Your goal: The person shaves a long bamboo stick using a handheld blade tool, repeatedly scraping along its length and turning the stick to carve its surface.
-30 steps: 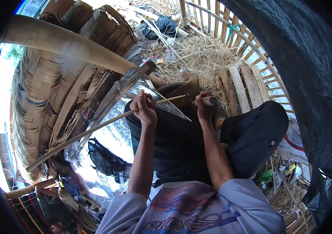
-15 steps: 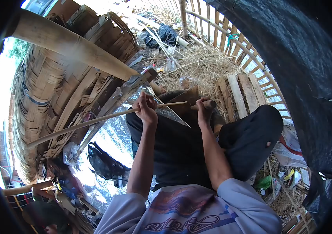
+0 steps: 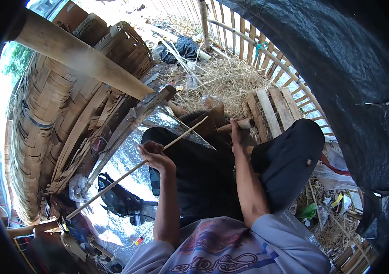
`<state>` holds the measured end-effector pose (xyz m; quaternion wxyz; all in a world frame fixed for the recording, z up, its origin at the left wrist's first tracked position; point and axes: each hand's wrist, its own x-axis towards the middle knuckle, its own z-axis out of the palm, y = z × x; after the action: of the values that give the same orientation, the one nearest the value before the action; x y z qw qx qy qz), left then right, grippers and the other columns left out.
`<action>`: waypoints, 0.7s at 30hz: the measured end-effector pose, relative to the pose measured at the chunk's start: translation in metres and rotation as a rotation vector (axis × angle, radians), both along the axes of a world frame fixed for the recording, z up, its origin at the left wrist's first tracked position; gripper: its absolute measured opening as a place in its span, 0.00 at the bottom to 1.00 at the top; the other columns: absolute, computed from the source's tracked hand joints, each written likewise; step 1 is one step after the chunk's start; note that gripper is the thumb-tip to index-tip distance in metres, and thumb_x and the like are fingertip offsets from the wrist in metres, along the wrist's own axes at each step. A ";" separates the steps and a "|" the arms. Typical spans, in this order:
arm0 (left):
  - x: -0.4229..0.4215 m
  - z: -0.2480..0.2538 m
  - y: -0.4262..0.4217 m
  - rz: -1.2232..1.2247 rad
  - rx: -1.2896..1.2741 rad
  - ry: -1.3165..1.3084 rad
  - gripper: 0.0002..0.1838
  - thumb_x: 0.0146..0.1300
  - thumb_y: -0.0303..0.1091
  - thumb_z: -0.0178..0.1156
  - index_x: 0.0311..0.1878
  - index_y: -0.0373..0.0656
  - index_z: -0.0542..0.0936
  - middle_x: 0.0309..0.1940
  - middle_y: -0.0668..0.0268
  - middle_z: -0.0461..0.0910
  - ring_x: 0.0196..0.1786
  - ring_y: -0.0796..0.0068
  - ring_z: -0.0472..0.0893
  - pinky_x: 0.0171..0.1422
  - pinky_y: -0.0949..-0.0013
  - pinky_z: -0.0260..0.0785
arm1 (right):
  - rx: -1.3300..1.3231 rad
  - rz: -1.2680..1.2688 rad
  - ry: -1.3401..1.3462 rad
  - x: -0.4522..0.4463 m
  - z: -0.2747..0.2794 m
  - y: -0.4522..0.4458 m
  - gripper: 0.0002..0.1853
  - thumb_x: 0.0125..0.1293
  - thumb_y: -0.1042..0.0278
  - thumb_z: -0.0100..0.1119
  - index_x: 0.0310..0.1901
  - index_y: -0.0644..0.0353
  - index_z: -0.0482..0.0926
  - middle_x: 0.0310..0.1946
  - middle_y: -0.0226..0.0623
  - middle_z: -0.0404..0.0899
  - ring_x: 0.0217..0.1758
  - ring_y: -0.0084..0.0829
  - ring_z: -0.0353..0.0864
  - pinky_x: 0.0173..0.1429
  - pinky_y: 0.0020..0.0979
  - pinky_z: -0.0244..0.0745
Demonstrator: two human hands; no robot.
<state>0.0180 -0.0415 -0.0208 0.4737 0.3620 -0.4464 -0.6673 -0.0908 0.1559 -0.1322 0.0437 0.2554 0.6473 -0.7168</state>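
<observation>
Nearest in my view is the grey shirt [image 3: 276, 239], with slanted lettering across its chest print; it shows upside down to me and I can't read it surely. I see black trousers [image 3: 203, 182] beyond it, the knees spread. The left hand [image 3: 158, 156] has its fingers curled loosely around a long thin stick [image 3: 121, 179], which slants up across the lap, its far tip near the wooden handle [image 3: 248, 123]. The right hand [image 3: 237, 136] is closed over that handle, though I can't see all its fingers. A black bag [image 3: 119, 196] lies on a shiny sheet [image 3: 129, 165] to the left. Farther out I see straw [image 3: 231, 80], woven baskets [image 3: 130, 50] and a slatted fence [image 3: 267, 57].
</observation>
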 end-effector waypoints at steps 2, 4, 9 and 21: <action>-0.007 0.010 0.007 0.010 0.020 -0.008 0.25 0.71 0.54 0.40 0.25 0.44 0.65 0.14 0.74 0.54 0.17 0.83 0.53 0.22 0.76 0.46 | 0.011 0.016 -0.039 0.000 -0.001 0.000 0.18 0.53 0.60 0.66 0.43 0.59 0.76 0.42 0.36 0.77 0.46 0.32 0.75 0.53 0.34 0.68; -0.011 0.018 0.006 0.009 0.051 -0.019 0.23 0.70 0.53 0.43 0.27 0.45 0.67 0.15 0.74 0.55 0.19 0.83 0.55 0.24 0.77 0.51 | 0.016 0.008 -0.044 0.001 0.017 -0.001 0.21 0.52 0.60 0.66 0.46 0.59 0.75 0.45 0.37 0.76 0.48 0.31 0.74 0.53 0.34 0.68; -0.035 0.029 -0.002 -0.032 0.048 -0.027 0.21 0.69 0.53 0.46 0.29 0.44 0.67 0.14 0.75 0.55 0.16 0.83 0.55 0.22 0.77 0.50 | -0.018 0.027 -0.031 -0.002 0.019 -0.007 0.16 0.55 0.56 0.64 0.40 0.57 0.78 0.38 0.34 0.78 0.40 0.29 0.77 0.46 0.34 0.72; -0.099 0.029 0.017 -0.108 -0.272 -0.057 0.18 0.70 0.45 0.49 0.25 0.47 0.63 0.18 0.76 0.57 0.20 0.87 0.57 0.23 0.78 0.52 | -0.032 0.024 -0.111 0.002 0.005 -0.030 0.25 0.49 0.55 0.68 0.45 0.63 0.77 0.47 0.38 0.76 0.49 0.34 0.76 0.51 0.36 0.72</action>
<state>-0.0812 -0.0244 0.0081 0.4690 0.2889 -0.5647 -0.6146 -0.0883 0.1261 -0.1267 0.0922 0.2859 0.6353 -0.7114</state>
